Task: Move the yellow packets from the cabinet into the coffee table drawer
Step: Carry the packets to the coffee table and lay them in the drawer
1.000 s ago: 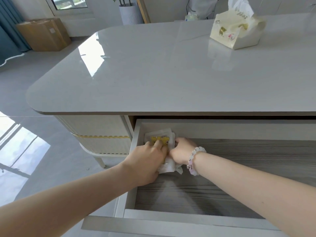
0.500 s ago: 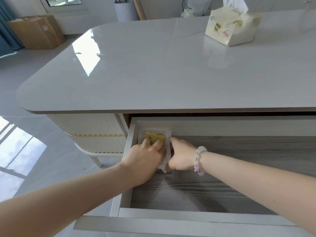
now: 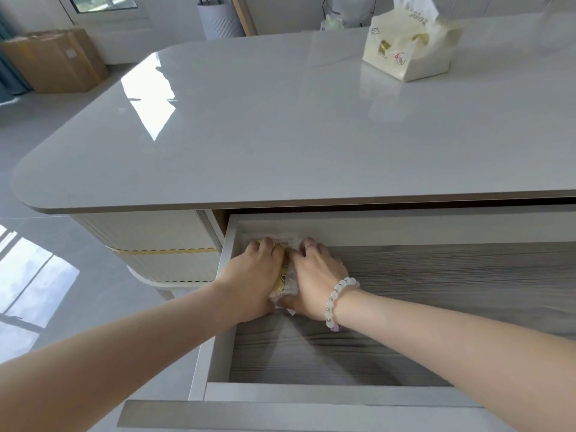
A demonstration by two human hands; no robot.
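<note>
Under the glossy coffee table [image 3: 280,120], the drawer [image 3: 343,392] is standing pulled wide open, and both hands are working in its back left corner. The left hand [image 3: 252,275] is curling its fingers over the yellow packets [image 3: 284,277]; the right hand [image 3: 314,275] is clasping them from the other side, thumb at the near edge. They are looking light, soft and crinkly, with slick film likely to slide, so cupping the stack's edges is seeming safest.
</note>
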